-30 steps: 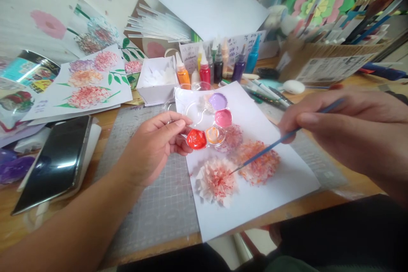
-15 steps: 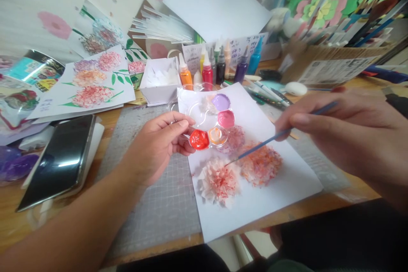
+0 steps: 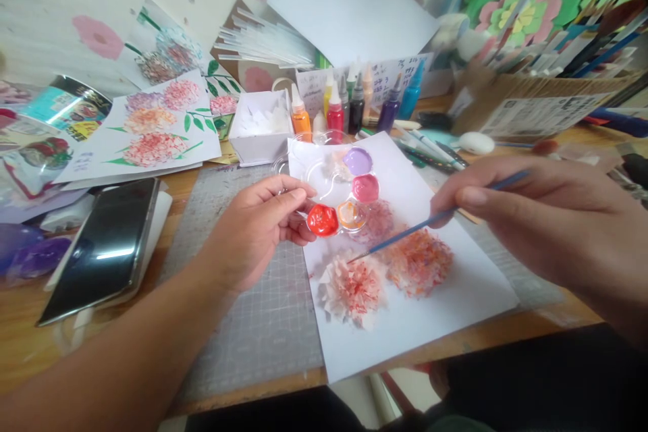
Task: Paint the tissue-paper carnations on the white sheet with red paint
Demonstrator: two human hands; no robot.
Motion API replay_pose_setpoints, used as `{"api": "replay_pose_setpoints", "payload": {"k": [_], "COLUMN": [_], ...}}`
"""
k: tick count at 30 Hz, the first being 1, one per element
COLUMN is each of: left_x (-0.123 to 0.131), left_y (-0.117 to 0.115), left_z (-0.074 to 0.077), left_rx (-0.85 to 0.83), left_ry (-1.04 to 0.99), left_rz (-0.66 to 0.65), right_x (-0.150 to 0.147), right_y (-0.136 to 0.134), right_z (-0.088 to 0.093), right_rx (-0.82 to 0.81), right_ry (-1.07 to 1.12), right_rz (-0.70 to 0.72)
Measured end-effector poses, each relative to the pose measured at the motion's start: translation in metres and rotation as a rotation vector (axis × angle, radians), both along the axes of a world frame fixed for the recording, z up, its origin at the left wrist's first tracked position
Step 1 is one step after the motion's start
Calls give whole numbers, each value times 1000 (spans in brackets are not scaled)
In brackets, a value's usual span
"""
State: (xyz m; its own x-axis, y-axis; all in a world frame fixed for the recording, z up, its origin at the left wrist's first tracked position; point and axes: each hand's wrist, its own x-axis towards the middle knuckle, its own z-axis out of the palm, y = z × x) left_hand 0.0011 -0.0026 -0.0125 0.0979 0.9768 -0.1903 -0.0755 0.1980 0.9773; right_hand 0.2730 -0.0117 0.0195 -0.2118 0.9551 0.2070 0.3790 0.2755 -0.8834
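Pinched by its left edge, a clear plastic paint palette (image 3: 331, 179) is in my left hand (image 3: 273, 219), held above a white paper sheet (image 3: 405, 351). Its wells carry red paint (image 3: 322, 220), orange and white paint, pink paint (image 3: 365, 188) and lilac paint (image 3: 358, 161). My right hand (image 3: 511, 212) grips a thin blue paintbrush (image 3: 405, 232) like a pen. The brush tip is at the upper part of a crumpled tissue-paper flower (image 3: 354, 287), whose pale petals have red marks. Right of it lies a round orange-and-red flower (image 3: 420, 262); a pinker one (image 3: 374, 221) is partly behind the palette.
A grey cutting mat (image 3: 243, 331) lies under the sheet. Paint bottles (image 3: 334, 115) and a white box (image 3: 260, 128) stand behind. At left are a phone (image 3: 106, 243) and a finished flower picture (image 3: 156, 125). A cardboard box of brushes (image 3: 536, 104) stands at right.
The brush tip has moved slightly left and up across the tissue-paper flower, from near its middle to its upper part. The palette stays in my left hand; the whole view has shifted slightly.
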Motion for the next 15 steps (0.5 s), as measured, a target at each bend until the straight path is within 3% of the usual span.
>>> {"api": "replay_pose_setpoints", "payload": {"k": [15], "left_x": [0], "left_y": [0], "left_z": [0], "left_rx": [2], "left_ry": [-7], "left_rz": [-6], "right_x": [-7], "right_y": [0], "right_z": [-3], "right_rx": [13], "right_ry": [-33], "right_rz": [2]}}
